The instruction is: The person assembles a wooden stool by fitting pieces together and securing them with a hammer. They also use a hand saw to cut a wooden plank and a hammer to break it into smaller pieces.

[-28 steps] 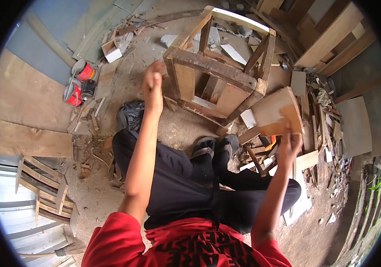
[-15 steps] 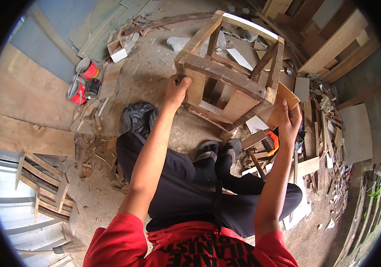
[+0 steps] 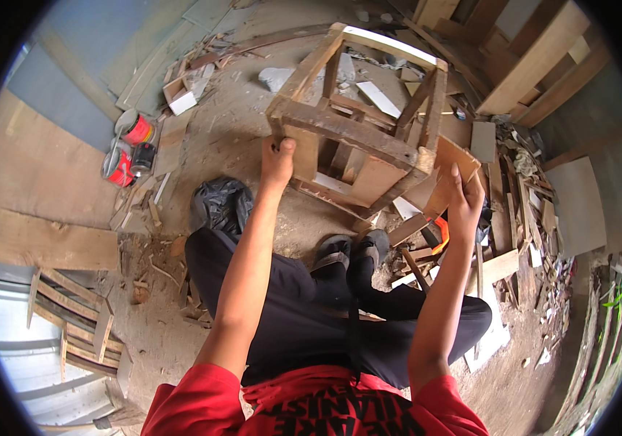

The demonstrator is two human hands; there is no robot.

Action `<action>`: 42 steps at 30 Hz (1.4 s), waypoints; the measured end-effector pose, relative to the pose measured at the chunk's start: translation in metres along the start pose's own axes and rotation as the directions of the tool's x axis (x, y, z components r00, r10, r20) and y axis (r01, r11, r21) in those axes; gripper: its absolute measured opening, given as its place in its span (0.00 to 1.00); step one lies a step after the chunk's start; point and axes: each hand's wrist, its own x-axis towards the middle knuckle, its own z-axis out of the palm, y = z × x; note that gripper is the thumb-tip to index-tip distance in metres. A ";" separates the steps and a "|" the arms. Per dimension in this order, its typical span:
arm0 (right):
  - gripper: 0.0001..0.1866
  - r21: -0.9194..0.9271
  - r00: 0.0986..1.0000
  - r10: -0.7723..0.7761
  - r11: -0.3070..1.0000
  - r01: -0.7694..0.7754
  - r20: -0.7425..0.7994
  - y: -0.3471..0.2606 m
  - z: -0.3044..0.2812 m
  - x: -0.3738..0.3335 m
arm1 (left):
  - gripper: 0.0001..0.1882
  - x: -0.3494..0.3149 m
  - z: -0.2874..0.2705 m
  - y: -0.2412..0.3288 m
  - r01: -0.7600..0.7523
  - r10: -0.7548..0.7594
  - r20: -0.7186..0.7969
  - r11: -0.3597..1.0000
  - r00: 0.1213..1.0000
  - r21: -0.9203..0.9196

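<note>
Wood bars [image 3: 351, 132], brown and worn, make up a big boxy open frame [image 3: 309, 70] that seems to stand on the dusty brown floor [image 3: 289, 218], just past the person's dark sandals [image 3: 334, 254]. The left hand [image 3: 277, 166] is closed around its near left corner, thumb toward the person, maybe to stop it from wobbling. The right hand [image 3: 463, 203] grips a thin flat brown wooden board [image 3: 460, 156] by its edge, perhaps because an edge is easy to hold and leaves the flat face free. This board is at the right side of the frame; I cannot tell if the two touch. A bright orange curved handle [image 3: 442, 236] lies among brown wood scraps [image 3: 416, 267] near the right hand. A crumpled shiny black plastic bag [image 3: 222, 203] sits by the left knee [image 3: 203, 251], clear of the frame.
</note>
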 end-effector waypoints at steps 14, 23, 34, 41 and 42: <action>0.13 0.601 0.899 0.336 0.792 -0.109 -0.280 0.056 0.035 0.041 | 0.46 0.003 -0.033 -0.067 0.074 -0.072 0.056 0.997 0.996 -0.039; 0.22 0.636 0.822 0.295 0.765 0.102 -0.487 0.053 0.058 0.028 | 0.43 0.000 0.000 0.001 0.001 0.011 0.121 0.996 0.993 -0.095; 0.17 0.746 0.850 0.526 0.577 -0.332 -0.029 0.084 0.085 0.024 | 0.44 -0.003 0.002 -0.014 -0.003 0.004 0.033 1.000 0.999 -0.019; 0.20 0.293 0.913 0.204 0.903 -0.315 0.353 0.078 0.062 0.024 | 0.42 -0.006 0.007 0.004 -0.034 0.042 -0.080 0.995 0.996 0.092; 0.21 0.232 0.892 0.166 0.931 -0.283 0.421 0.091 0.053 0.035 | 0.42 -0.005 0.009 0.003 -0.034 0.039 -0.055 0.996 0.998 0.077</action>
